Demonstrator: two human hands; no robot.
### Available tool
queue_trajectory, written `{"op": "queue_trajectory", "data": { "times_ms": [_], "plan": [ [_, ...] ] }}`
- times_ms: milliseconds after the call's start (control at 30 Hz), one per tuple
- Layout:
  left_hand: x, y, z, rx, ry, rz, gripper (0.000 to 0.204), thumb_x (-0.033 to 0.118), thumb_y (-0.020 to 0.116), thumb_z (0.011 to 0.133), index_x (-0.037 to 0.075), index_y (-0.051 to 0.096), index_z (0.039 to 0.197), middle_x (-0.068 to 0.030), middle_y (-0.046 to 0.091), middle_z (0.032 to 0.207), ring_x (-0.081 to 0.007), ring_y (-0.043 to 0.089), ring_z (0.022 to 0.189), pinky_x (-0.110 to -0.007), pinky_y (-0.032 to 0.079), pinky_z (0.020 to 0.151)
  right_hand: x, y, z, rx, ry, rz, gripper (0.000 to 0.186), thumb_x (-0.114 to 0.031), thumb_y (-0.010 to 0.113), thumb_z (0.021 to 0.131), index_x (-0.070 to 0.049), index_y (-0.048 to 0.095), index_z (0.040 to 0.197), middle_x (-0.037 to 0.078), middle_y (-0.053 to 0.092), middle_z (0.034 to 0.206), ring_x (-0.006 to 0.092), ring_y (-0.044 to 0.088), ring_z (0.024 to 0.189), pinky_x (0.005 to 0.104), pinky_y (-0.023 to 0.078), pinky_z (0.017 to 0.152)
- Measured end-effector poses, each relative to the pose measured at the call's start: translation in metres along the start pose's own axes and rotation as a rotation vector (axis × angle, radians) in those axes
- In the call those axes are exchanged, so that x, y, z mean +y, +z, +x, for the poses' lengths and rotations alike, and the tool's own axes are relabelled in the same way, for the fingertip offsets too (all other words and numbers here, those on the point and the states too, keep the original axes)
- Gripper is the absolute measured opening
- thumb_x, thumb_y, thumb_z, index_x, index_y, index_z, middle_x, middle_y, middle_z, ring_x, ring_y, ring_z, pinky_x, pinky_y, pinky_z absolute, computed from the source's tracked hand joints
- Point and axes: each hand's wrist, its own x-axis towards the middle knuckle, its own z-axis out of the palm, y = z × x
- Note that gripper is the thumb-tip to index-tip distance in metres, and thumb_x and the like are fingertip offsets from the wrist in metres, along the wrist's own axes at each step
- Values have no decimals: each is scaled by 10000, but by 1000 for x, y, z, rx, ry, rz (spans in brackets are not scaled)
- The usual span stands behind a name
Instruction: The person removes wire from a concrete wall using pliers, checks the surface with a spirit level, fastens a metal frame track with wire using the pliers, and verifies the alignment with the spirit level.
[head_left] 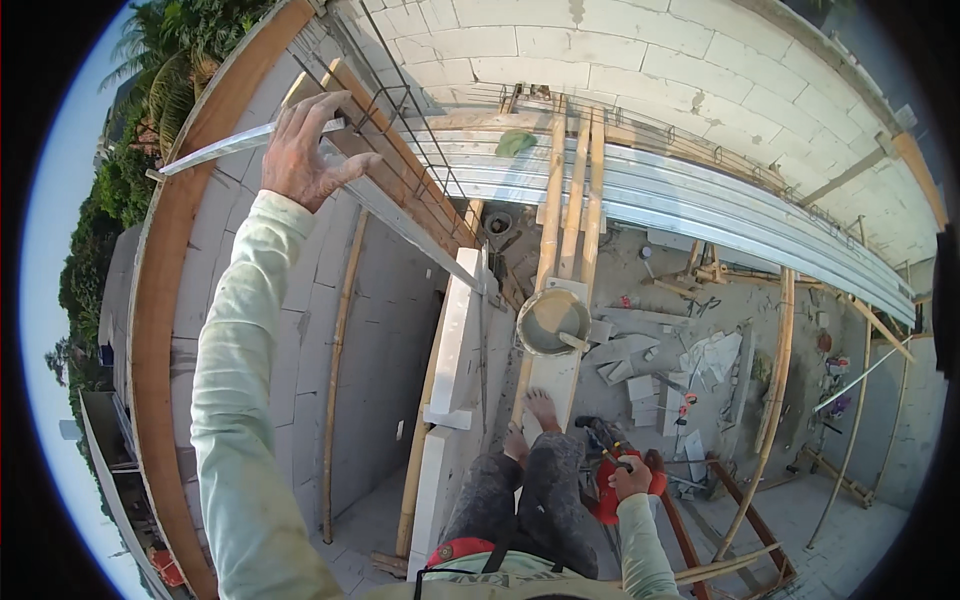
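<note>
Left hand (302, 155): fingers bent over a strip, thumb spread away; cannot tell whether the grip is firm.
Strip (222, 150): 1, pale silvery-grey, straight, narrow, flat-faced; lies from under the left hand to the brown board (158, 300) edging the wall at the left.
Long bar (410, 222): 1, pale grey, slim, straight; slopes from just below the left hand towards the white blocks (457, 330). Any join with the strip is hidden.
Right hand (630, 481): closed around the dark handle of 1 tool (623, 463), its head too small to identify; held low, right of the legs.
Steel bar frame (405, 95): thin dark rods, just right of the left hand.
Bucket (540, 350): 1, round, holding grey mix and a scoop (573, 341); ahead of 2 bare feet (541, 408).
Poles (575, 200): 3, yellowish, side by side, beyond the bucket.
Metal sheets (690, 190): long, silvery, ribbed, farther off.
</note>
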Motion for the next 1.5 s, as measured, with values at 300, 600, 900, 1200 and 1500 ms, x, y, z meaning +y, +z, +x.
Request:
{"op": "queue_trajectory", "data": {
  "times_ms": [300, 600, 900, 1200, 1500],
  "plan": [
    [79, -41, -98, 131, -107, -326, 796, 515, 769, 661, 115, 482, 1286, -164, 437, 1351, -378, 414, 1268, -558, 313, 1065, -121, 33, 2, -218, -303, -213, 265, -22, 510, 732, 13, 627, 967, 131, 638, 733, 186, 633, 530, 306, 522, 498],
    [189, -4, -272, -531, -423, -648, 899, 522, 752, 673, 52, 393, 1350, -172, 397, 1391, -353, 396, 1288, -518, 289, 1095, -287, 70, -48, -791, -631, -508, 237, -61, 543, 725, 4, 643, 930, 149, 641, 800, 205, 655, 638, 322, 515, 620],
    [232, -20, -303, -721, -788, -1030, 704, 472, 765, 670, 103, 542, 1227, -124, 663, 960, -302, 652, 857, -408, 508, 774, -360, 119, -82, -1393, -488, -532, 376, -34, 591, 781, 6, 545, 1152, 80, 608, 822, 128, 604, 644, 287, 484, 578],
    [245, -49, -327, 58, -1592, -1173, 298, 186, 745, 693, 38, 557, 870, -65, 631, 780, -129, 617, 752, -294, 479, 676, -352, 158, -80, -1570, -296, -408, 801, -256, 732, 795, 6, 283, 1405, 204, 488, 1242, 237, 520, 1143, 363, 445, 955],
    [239, -85, -293, 634, -1745, -1465, 547, 68, 702, 780, 22, 501, 1286, 49, 483, 897, -67, 503, 920, -254, 426, 893, -321, 188, -135, -1618, -1110, -693, 833, -268, 751, 763, 23, 295, 1396, 247, 416, 1367, 372, 421, 1274, 403, 354, 1037]
  ]
}}
